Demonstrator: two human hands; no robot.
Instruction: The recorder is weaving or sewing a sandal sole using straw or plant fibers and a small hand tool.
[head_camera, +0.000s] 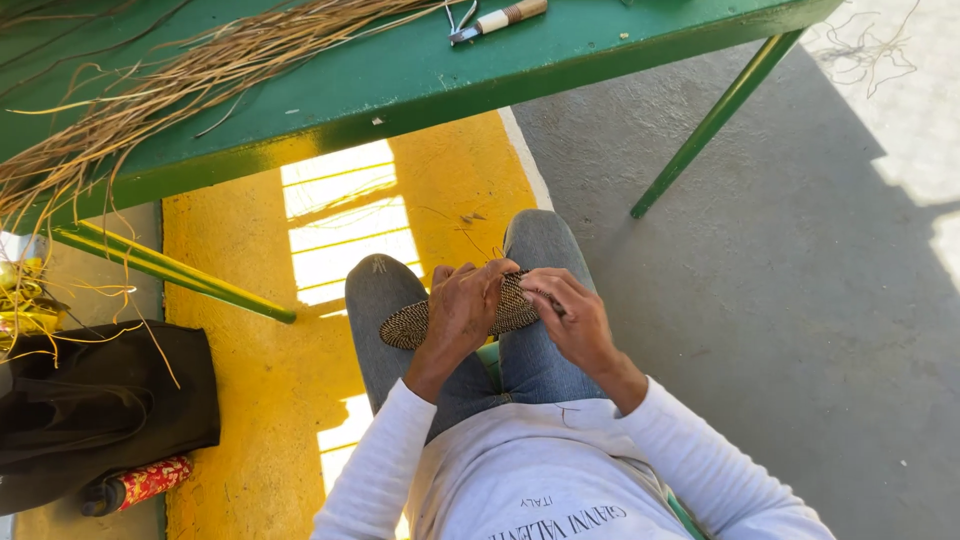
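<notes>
The person sits with a flat oval woven piece (455, 318) lying across the knees. The left hand (462, 308) grips it around the middle, with the fingers curled over the top edge, and the right hand (572, 318) closes on its right end, with the fingertips pressed on the weave. Both hands are therefore clenched on the same piece, close to each other. The left end of the piece sticks out free over the left knee.

I judge that the step in hand is working the edge at the right end. To do it well, the left hand should hold the piece firm and flat, so that the weave does not twist while the right hand works. The grip should stay close to the working point, because a long free part bends easily. The pull should be even and not too strong; I think a dry strand can snap or leave a gap. I cannot tell from this view if a loose strand is between the right fingers.

On the green table (420, 75) in front lies a bundle of dry straw (190, 80) and a knife (497, 20) with a pale handle, both well apart from the hands. A black bag (100, 410) lies on the floor at the left.
</notes>
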